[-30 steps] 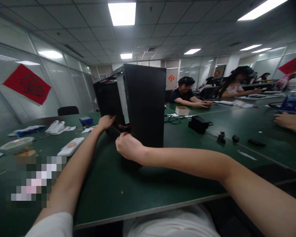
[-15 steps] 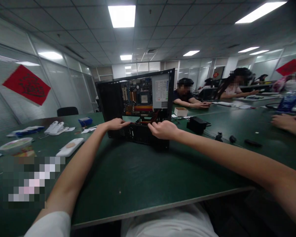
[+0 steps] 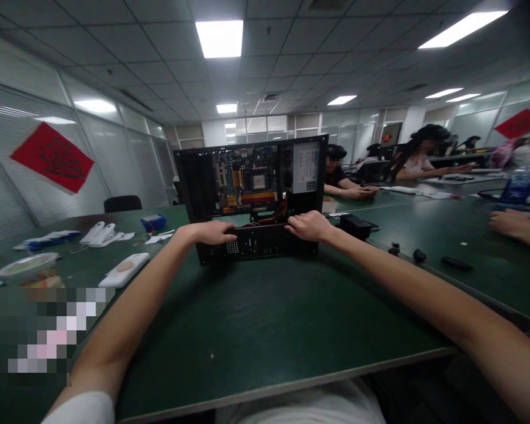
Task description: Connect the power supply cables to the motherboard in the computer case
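A black computer case (image 3: 271, 244) stands on the green table with its open side facing me. Inside it I see the motherboard (image 3: 247, 179), a power supply (image 3: 305, 168) at the upper right and some coloured cables (image 3: 281, 210) low down. My left hand (image 3: 212, 232) is closed over the edge of the case's lower panel, left of its middle. Farther right on that same edge, my right hand (image 3: 310, 227) grips with curled fingers. Part of the cables is hidden behind the panel.
At left lie a white box-like device (image 3: 124, 271), a plastic tub (image 3: 29, 268) and a blue item (image 3: 153, 222). Right of the case are a black box (image 3: 355, 226) and small black parts (image 3: 419, 255). Other people sit across and at right; one person's hand (image 3: 507, 221) rests on the table.
The case has turned to face me more squarely, its right side shifting rightward and its top now nearly level. My right hand has moved right along with it; both hands keep their hold.
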`<state>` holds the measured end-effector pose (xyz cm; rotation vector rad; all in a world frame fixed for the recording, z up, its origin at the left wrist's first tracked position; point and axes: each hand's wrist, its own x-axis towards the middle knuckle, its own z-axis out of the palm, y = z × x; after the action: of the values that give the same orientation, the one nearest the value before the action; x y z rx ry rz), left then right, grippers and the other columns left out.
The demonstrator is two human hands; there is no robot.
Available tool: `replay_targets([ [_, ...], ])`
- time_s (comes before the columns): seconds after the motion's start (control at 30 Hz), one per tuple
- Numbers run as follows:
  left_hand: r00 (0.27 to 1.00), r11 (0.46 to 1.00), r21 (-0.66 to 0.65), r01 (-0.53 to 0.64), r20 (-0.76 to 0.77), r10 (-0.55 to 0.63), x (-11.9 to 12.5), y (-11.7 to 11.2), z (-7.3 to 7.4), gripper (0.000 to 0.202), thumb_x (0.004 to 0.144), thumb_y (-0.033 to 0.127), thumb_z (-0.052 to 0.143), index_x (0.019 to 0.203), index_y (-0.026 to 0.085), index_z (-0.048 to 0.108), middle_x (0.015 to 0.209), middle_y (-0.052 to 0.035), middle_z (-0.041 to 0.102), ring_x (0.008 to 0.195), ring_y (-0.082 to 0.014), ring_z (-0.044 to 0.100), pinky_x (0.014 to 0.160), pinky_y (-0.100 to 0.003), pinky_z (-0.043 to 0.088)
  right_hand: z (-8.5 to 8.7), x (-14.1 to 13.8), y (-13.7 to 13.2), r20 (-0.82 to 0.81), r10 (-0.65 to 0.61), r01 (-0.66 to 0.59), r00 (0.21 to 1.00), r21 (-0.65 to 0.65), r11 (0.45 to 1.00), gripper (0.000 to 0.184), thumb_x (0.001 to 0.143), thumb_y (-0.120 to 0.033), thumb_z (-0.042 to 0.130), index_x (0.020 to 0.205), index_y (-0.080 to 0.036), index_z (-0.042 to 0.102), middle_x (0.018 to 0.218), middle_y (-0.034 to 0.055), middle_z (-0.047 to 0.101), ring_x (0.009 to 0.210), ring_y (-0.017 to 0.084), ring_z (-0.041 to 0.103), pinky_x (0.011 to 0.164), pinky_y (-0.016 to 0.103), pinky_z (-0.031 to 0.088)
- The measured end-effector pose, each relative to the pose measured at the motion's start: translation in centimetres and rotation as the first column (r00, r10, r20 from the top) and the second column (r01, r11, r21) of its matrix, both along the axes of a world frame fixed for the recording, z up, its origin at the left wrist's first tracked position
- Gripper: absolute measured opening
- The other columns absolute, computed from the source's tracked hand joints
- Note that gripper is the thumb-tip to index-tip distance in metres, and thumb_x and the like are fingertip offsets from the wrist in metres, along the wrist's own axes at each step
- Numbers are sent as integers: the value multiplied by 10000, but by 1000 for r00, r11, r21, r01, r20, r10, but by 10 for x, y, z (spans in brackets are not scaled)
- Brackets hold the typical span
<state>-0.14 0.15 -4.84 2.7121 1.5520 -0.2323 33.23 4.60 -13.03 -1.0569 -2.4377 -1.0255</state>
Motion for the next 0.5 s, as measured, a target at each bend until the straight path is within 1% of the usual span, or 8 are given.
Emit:
replay_targets([
  [0.17, 1000, 1000, -8, -6, -6, 6, 4, -8, 6, 624, 898, 582, 417, 1339, 163, 555, 1329, -151, 601, 1137, -268, 594, 932, -317, 448, 4, -1, -7, -26, -27, 25, 999, -64, 998, 475, 1023, -409, 269, 952, -117, 638, 895, 153, 723, 735, 208, 643, 578, 302, 242],
  [0.27, 1000, 1000, -30, -5, -20, 4, 8, -16, 11, 593, 891, 575, 439, 1290, 169, 606, 1264, -144, 641, 1074, -263, 616, 881, -313, 463, 5, 0, -14, -18, -26, 24, 1000, -66, 998, 484, 1023, -413, 261, 944, -122, 640, 880, 144, 724, 728, 209, 646, 571, 302, 238],
  [0.4, 999, 998, -55, -7, -47, 4, 11, -26, 16, 586, 887, 609, 427, 1215, 183, 662, 1159, -122, 692, 984, -244, 639, 822, -293, 465, 6, 2, -25, 22, -57, 58, 998, -58, 997, 500, 1026, -437, 243, 952, -139, 637, 867, 125, 721, 732, 220, 656, 562, 306, 235],
  [0.5, 999, 997, -67, -24, -37, 22, 10, -29, 18, 609, 864, 643, 446, 1223, 202, 664, 1159, -111, 699, 991, -243, 640, 831, -288, 457, 12, 2, -34, 35, -98, 101, 995, -107, 989, 517, 1024, -469, 241, 944, -148, 638, 861, 121, 719, 731, 223, 657, 574, 295, 267],
])
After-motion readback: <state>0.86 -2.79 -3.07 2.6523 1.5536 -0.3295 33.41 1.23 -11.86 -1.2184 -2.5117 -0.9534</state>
